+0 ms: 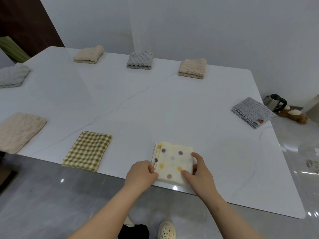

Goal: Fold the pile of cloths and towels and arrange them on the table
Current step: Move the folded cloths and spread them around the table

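A folded cream cloth with coloured dots [172, 161] lies at the near edge of the white table [146, 107]. My left hand [140, 173] pinches its near-left corner. My right hand [198, 169] grips its right edge, thumb on top and fingers round the side. Folded cloths lie around the table: a green checked one [88, 150], a beige one [19, 131] at the left edge, a grey one [13, 76] at far left, a cream one [88, 55], a grey one [140, 60] and a tan one [193, 68] along the back, and a grey spotted one [252, 112] at right.
A kettle [276, 101] and a stuffed bear [293, 114] sit on the floor beyond the table's right side. A white wall runs behind the table. My shoe [166, 230] shows on the grey floor below the near edge.
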Action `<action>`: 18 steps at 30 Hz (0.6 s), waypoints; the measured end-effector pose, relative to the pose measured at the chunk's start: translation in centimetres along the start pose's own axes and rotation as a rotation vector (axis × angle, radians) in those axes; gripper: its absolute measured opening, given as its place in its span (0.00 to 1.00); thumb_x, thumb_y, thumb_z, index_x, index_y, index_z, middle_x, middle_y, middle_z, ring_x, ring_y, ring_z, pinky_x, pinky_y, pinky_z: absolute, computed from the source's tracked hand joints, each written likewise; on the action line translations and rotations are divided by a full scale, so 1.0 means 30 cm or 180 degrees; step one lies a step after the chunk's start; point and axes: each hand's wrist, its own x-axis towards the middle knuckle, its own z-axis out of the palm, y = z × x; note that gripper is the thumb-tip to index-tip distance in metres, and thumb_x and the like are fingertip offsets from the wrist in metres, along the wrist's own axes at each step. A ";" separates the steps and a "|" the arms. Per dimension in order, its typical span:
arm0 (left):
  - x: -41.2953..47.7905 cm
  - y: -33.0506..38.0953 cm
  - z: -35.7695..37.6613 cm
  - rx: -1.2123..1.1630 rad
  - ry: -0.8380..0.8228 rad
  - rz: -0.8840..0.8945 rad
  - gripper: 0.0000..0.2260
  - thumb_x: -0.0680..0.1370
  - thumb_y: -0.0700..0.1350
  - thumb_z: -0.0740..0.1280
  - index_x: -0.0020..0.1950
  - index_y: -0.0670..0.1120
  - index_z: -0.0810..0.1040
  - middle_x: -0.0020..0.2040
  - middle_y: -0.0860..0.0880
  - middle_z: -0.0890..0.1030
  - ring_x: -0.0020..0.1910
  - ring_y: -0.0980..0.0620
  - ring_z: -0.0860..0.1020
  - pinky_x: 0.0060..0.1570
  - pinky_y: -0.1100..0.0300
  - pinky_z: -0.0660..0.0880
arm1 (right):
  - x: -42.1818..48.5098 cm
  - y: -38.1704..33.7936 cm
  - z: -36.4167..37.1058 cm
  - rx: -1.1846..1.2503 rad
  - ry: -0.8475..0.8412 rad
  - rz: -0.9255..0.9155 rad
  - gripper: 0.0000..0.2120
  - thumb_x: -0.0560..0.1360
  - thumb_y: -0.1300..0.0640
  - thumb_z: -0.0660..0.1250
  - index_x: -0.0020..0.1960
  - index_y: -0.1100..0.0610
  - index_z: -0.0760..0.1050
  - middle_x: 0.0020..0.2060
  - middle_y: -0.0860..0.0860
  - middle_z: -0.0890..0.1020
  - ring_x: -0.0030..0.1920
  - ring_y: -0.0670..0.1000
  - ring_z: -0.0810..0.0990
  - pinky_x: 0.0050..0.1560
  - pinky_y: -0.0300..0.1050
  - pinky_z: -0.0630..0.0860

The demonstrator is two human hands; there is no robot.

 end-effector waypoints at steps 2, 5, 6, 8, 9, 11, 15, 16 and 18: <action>0.000 0.001 -0.001 -0.0127 0.0013 -0.0017 0.10 0.73 0.43 0.66 0.34 0.51 0.69 0.37 0.57 0.73 0.41 0.55 0.73 0.35 0.67 0.67 | -0.002 -0.003 -0.005 0.0061 -0.0001 0.0010 0.30 0.72 0.55 0.66 0.71 0.51 0.57 0.43 0.48 0.76 0.49 0.53 0.78 0.54 0.50 0.73; -0.001 -0.001 -0.001 -0.0410 0.0053 -0.0088 0.09 0.72 0.42 0.68 0.34 0.50 0.71 0.36 0.57 0.74 0.39 0.57 0.73 0.35 0.70 0.68 | -0.008 -0.007 -0.010 0.0094 -0.0018 0.0035 0.29 0.74 0.56 0.65 0.71 0.54 0.57 0.37 0.47 0.73 0.43 0.52 0.76 0.49 0.47 0.73; -0.003 -0.004 0.000 -0.0510 0.0070 -0.0106 0.08 0.71 0.41 0.69 0.34 0.50 0.72 0.37 0.57 0.75 0.40 0.57 0.74 0.36 0.70 0.68 | -0.010 -0.007 -0.012 0.0124 -0.0024 0.0063 0.28 0.74 0.56 0.65 0.71 0.54 0.58 0.36 0.47 0.73 0.42 0.51 0.75 0.48 0.45 0.72; -0.008 -0.011 0.002 -0.0627 0.0070 -0.0116 0.08 0.71 0.41 0.69 0.34 0.50 0.73 0.37 0.57 0.76 0.40 0.57 0.75 0.38 0.69 0.69 | -0.013 -0.006 -0.017 0.0210 -0.0034 0.0111 0.28 0.74 0.58 0.65 0.70 0.54 0.58 0.37 0.48 0.72 0.40 0.49 0.75 0.46 0.43 0.72; -0.011 -0.015 0.002 -0.0638 0.0046 -0.0112 0.08 0.71 0.41 0.70 0.34 0.50 0.73 0.37 0.57 0.76 0.40 0.57 0.75 0.38 0.70 0.70 | -0.014 -0.005 -0.019 0.0238 -0.0039 0.0123 0.28 0.73 0.58 0.65 0.70 0.53 0.59 0.37 0.48 0.72 0.40 0.49 0.74 0.46 0.43 0.71; -0.014 -0.022 0.004 -0.0605 -0.0014 -0.0088 0.08 0.70 0.41 0.70 0.35 0.51 0.73 0.37 0.56 0.76 0.39 0.58 0.74 0.37 0.70 0.70 | -0.019 -0.003 -0.022 0.0238 -0.0059 0.0123 0.28 0.72 0.60 0.65 0.69 0.53 0.59 0.37 0.48 0.72 0.39 0.48 0.74 0.46 0.43 0.72; -0.008 -0.015 0.009 -0.0743 0.0006 -0.0029 0.07 0.73 0.44 0.68 0.44 0.51 0.70 0.39 0.52 0.76 0.38 0.58 0.73 0.34 0.67 0.67 | -0.029 -0.001 -0.026 0.0125 -0.0059 0.0065 0.28 0.72 0.59 0.65 0.69 0.53 0.59 0.36 0.48 0.72 0.38 0.47 0.74 0.44 0.42 0.71; -0.006 -0.012 0.013 -0.0768 0.0035 -0.0007 0.07 0.73 0.45 0.67 0.47 0.50 0.70 0.39 0.52 0.76 0.39 0.57 0.73 0.34 0.67 0.66 | -0.032 0.001 -0.026 0.0077 -0.0051 0.0039 0.27 0.72 0.59 0.65 0.69 0.53 0.59 0.35 0.48 0.72 0.38 0.47 0.74 0.44 0.43 0.70; -0.004 -0.011 0.020 -0.0704 0.0069 0.0066 0.07 0.74 0.44 0.67 0.47 0.49 0.70 0.37 0.53 0.75 0.39 0.55 0.73 0.34 0.68 0.66 | -0.038 0.008 -0.028 -0.0005 -0.0028 -0.0006 0.25 0.73 0.59 0.64 0.68 0.53 0.60 0.34 0.48 0.72 0.38 0.49 0.74 0.44 0.44 0.71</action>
